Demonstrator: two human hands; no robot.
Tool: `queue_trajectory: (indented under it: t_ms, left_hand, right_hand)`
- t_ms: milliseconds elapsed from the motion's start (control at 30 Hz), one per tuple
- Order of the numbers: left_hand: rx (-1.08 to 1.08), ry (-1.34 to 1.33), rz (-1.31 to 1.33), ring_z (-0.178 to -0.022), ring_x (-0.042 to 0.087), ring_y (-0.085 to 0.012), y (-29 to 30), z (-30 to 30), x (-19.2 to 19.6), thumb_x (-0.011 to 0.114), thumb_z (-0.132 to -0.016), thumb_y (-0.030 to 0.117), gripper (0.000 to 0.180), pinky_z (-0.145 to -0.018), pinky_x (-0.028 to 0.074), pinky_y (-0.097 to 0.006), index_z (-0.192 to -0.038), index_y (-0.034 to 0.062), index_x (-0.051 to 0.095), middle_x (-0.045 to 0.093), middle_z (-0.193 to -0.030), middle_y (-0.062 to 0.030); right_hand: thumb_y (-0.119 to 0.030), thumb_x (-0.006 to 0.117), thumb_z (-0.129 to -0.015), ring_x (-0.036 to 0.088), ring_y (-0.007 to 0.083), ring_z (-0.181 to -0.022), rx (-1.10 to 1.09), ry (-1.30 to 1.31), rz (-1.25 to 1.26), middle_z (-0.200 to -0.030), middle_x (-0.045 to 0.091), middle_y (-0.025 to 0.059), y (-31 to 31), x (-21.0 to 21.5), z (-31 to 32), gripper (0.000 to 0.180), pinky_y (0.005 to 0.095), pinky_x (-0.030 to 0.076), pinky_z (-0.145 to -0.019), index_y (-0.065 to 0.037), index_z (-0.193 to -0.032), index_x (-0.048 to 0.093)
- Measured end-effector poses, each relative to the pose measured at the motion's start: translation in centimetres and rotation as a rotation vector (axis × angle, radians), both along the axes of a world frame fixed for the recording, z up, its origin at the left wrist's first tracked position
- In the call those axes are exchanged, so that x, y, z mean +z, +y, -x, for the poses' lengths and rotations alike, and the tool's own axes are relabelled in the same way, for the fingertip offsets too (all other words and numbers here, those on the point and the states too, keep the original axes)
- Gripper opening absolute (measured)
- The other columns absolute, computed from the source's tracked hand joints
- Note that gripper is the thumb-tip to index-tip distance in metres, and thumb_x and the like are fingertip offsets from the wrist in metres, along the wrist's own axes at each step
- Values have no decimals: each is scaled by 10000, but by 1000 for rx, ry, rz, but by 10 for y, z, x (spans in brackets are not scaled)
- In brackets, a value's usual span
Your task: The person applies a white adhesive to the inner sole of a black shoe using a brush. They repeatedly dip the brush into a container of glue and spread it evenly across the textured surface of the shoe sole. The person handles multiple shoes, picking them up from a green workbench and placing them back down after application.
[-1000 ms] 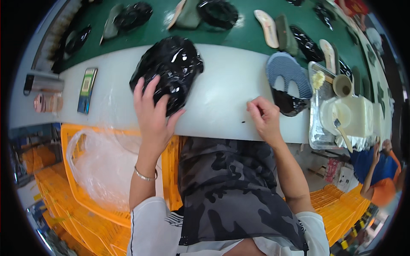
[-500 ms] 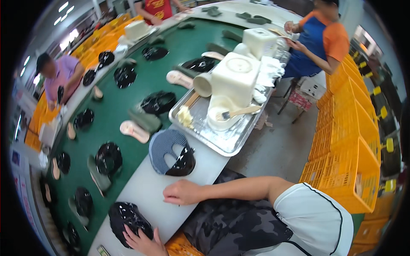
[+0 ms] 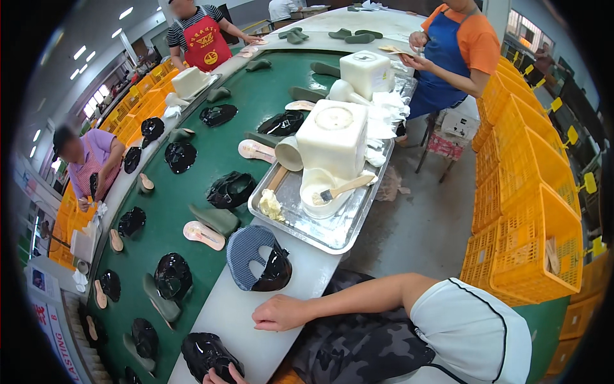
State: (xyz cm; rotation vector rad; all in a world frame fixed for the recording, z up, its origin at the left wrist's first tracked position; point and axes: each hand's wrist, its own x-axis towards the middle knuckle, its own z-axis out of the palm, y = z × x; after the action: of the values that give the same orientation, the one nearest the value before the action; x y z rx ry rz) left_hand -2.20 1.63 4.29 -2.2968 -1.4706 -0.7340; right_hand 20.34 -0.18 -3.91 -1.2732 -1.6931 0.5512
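The left hand (image 3: 224, 377), cut off by the lower edge, has fingers slightly apart against a rounded, wrinkled, glossy black piece (image 3: 208, 352); whether they grip it cannot be told. The piece lies on the white bench top (image 3: 214, 313) just beyond those fingertips. The right hand (image 3: 281, 313) is curled narrow, nothing visible in it. Just beyond its fingers sits a blue-grey woven piece (image 3: 238, 262) with a glossy black end; farther is a shiny metal tray (image 3: 332, 240). Since a second ago the view has swung rightward; the black piece seems not yet lifted.
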Motion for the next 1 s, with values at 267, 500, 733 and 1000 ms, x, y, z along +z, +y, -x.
queue_trajectory:
  t_ms: [267,500,733,1000]
  left_hand:
    - [76,49,73,-880,502,-338,9,18,-12,639,-741,210,279,-748,420,-422,-985,85,590,522,-956,-149]
    - [138,-36,270,-993,438,-368,10,17,-18,596,-650,5,320,-824,378,-424,-953,-20,497,461,-1050,-174]
    - [77,-106,115,-980,453,-368,0,19,-22,442,-684,-85,277,-832,375,-427,-953,-23,479,461,-1049,-191]
    - [121,-175,-3,-1032,460,-367,-19,25,-6,483,-715,-80,314,-889,348,-423,-1024,-30,471,462,-1132,-201]
  right_hand:
    - [-200,554,-819,541,309,-616,8,-17,-11,-620,510,116,2,0,0,219,399,413,-559,-37,-687,490]
    - [-202,549,-829,541,312,-628,14,-24,23,-635,518,122,1,5,0,207,399,421,-576,-36,-714,507]
    - [-206,545,-832,544,313,-642,8,-28,27,-649,524,124,1,1,1,199,394,425,-587,-38,-729,521]
    - [-205,558,-820,544,315,-628,-3,-29,35,-647,533,116,2,0,0,182,396,428,-577,-46,-734,541]
